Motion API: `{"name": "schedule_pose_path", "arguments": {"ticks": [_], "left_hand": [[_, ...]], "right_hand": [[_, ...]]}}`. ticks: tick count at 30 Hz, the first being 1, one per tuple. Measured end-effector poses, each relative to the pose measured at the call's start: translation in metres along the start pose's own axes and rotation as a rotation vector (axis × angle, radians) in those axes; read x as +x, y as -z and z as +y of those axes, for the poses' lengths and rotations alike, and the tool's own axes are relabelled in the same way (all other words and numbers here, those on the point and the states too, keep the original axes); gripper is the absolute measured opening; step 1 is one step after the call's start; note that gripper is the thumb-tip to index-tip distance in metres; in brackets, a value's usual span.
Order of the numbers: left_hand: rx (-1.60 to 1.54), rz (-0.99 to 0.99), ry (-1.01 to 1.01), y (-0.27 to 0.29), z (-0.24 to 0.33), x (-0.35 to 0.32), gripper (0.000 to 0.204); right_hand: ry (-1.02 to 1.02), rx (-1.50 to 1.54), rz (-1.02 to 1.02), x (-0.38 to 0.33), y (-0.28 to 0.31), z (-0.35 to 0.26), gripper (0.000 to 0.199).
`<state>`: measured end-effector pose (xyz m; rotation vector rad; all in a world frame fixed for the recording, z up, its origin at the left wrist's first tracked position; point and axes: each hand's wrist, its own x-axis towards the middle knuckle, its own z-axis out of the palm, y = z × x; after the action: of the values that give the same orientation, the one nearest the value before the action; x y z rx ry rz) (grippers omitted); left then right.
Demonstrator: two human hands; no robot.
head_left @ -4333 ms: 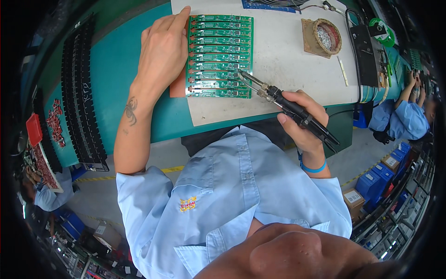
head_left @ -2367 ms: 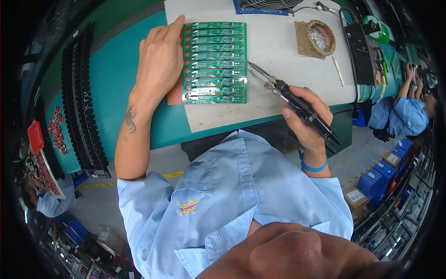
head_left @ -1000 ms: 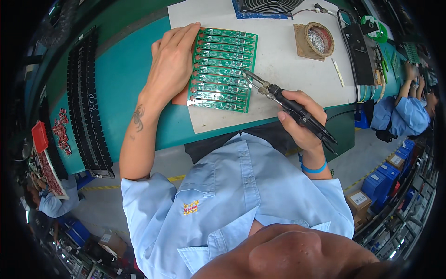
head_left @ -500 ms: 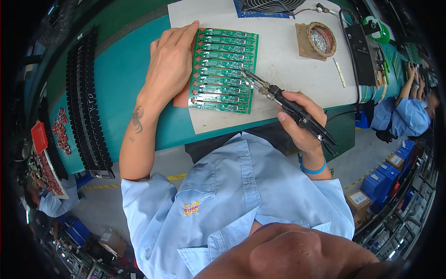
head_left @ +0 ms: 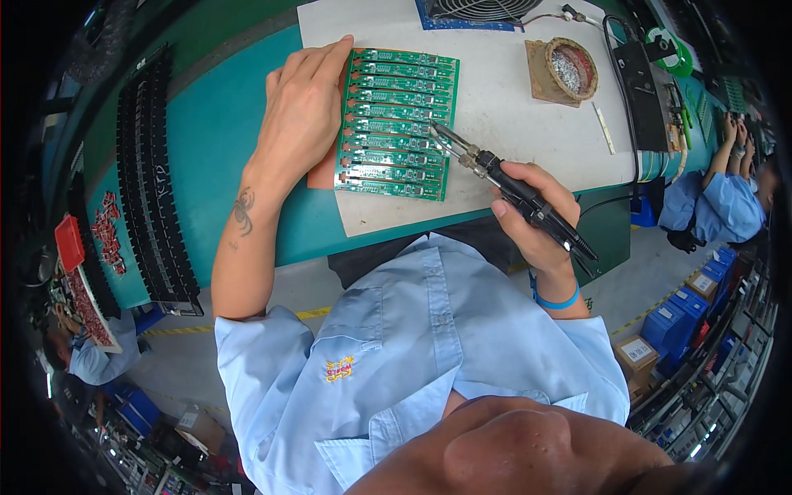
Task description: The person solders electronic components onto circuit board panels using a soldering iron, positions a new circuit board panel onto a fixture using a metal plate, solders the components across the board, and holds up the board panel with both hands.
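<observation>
Nine or so green circuit board strips [head_left: 394, 124] lie side by side on the white mat [head_left: 511, 124] of the desk [head_left: 214, 140]. Left hand [head_left: 301, 111], fingers flat, pins their edge steady; right hand [head_left: 532, 214] clamps a soldering iron [head_left: 495, 172], tip touching a strip.

Nine long green circuit boards [head_left: 394, 124] lie in one stack of rows near the front edge of the table [head_left: 206, 140]. One soldering iron [head_left: 503, 177]. One round tin [head_left: 565, 70] near the back edge. Two hands.
</observation>
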<state>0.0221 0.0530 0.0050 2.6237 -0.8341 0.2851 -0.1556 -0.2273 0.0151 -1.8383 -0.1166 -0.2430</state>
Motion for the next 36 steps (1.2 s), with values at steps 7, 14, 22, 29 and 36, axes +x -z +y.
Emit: {"name": "schedule_pose_path", "arguments": {"ticks": [7, 14, 22, 29, 36], "left_hand": [[0.006, -0.002, -0.003, 0.000, -0.001, 0.000, 0.048], [-0.012, -0.014, -0.002, -0.001, -0.002, 0.000, 0.049], [-0.030, 0.018, -0.035, -0.002, 0.001, -0.001, 0.049], [-0.019, -0.005, -0.016, 0.000, -0.002, -0.001, 0.048], [-0.031, -0.013, -0.004, 0.000, 0.001, 0.000, 0.048]], "right_hand": [[-0.015, -0.015, -0.022, -0.001, 0.002, 0.000, 0.047], [0.008, -0.018, 0.016, -0.001, 0.011, -0.003, 0.046], [-0.006, -0.017, 0.488, 0.010, 0.025, 0.027, 0.057], [0.073, -0.034, 0.101, 0.002, 0.017, 0.002, 0.050], [-0.001, -0.002, 0.018, 0.004, 0.008, 0.007, 0.046]]}}
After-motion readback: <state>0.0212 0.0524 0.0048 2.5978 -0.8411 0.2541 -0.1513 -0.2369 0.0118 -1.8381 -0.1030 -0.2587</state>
